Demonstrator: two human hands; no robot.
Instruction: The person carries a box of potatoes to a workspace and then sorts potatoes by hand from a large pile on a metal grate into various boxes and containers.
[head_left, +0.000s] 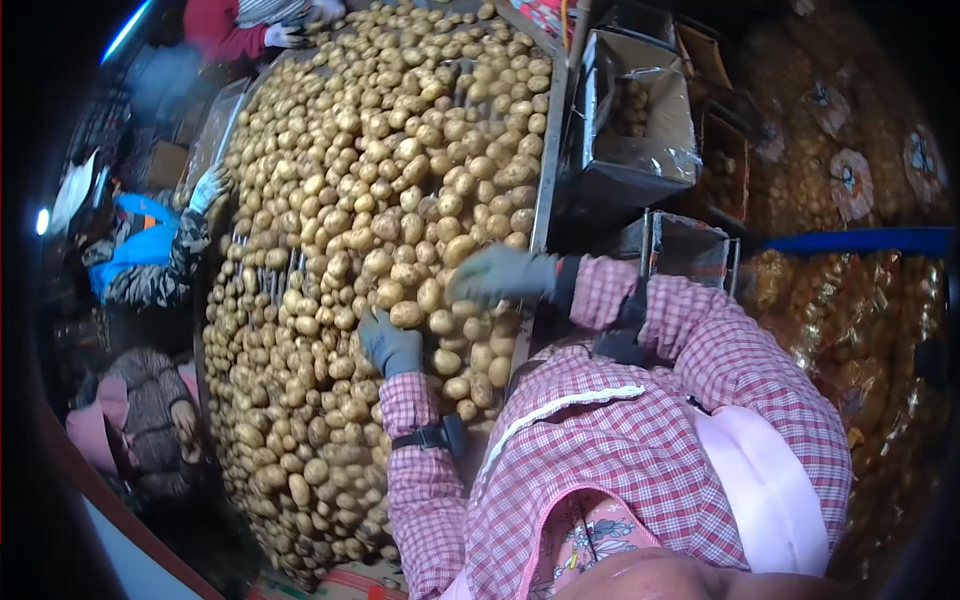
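A dense layer of potatoes (330, 215) covers the long sorting table in the head view. My left hand (391, 346), in a grey-blue glove, is among them, its fingers curved against a potato (405, 314) at their tips. To its upper right, my right hand (500, 275) reaches across from the table's metal edge, in a similar glove. It is low over the potatoes, and its fingers are smeared by motion and partly hidden, so I cannot see whether they hold one. Both forearms have checked sleeves with dark straps.
A metal rail (548, 150) edges the table on the right. Beyond it stand a lined bin (640, 150) with some potatoes inside and filled mesh sacks (850, 330). Across the table are a co-worker's gloved hand (208, 188) and another person's sleeve (150, 400); another gloved hand (284, 36) is at the top.
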